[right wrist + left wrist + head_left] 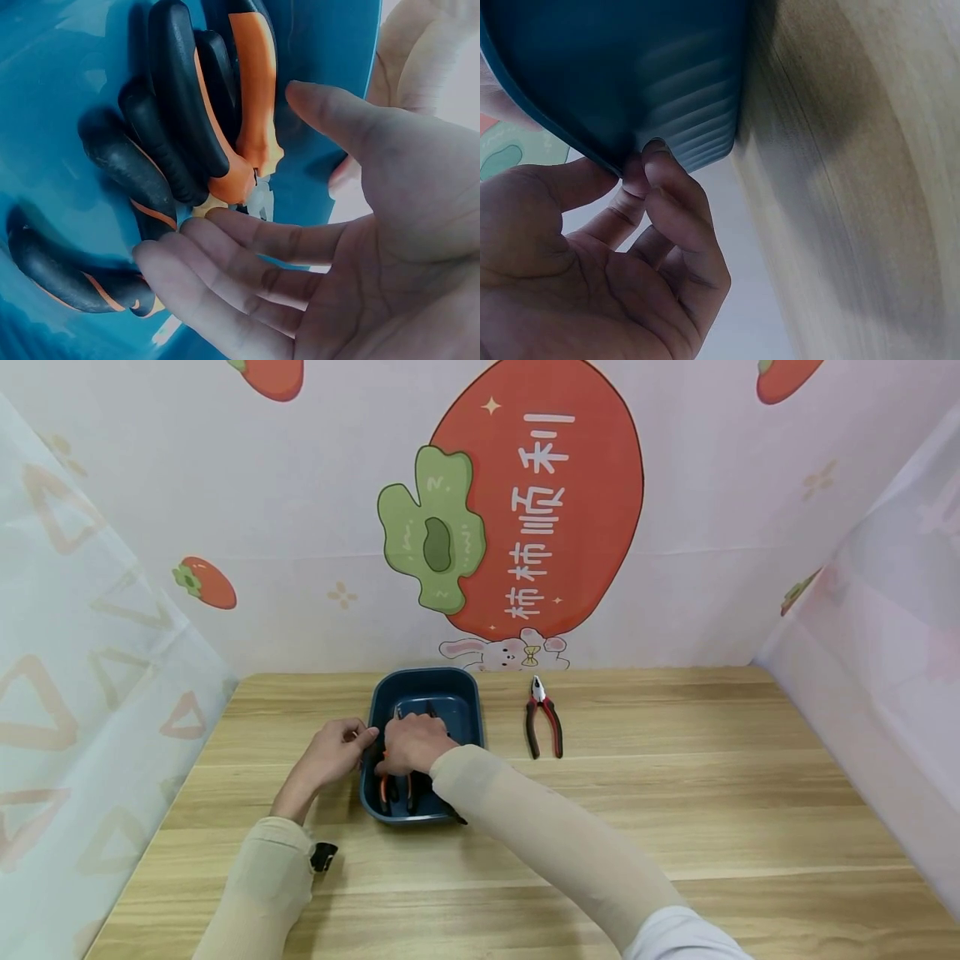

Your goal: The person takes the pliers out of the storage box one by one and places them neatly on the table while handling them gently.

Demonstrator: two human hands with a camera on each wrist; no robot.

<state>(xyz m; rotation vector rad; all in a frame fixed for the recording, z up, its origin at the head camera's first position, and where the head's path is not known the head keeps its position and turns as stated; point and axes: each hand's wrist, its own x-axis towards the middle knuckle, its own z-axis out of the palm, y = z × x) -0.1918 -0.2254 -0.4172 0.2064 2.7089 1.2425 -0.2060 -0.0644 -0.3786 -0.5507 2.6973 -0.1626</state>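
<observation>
A dark blue plastic bin (467,718) stands on the table, with several pliers (256,82) lying inside. Their handles are black and orange. My left hand (337,753) pinches the bin's left rim between thumb and fingers, as the left wrist view shows from below. Reaching down into the bin, my right hand (416,743) has its fingers loosely extended over the pliers. In the right wrist view its fingertips (154,259) touch the handles, while the thumb stands apart beside an orange handle. The hand hides most of the plier heads in the head view.
Right of the bin, pliers with red and black handles (555,727) lie on the wooden table (675,793), jaws towards the back. A printed cloth (300,510) hangs behind the table, and sheets hang along both sides. A small black piece (324,857) sits at the left sleeve.
</observation>
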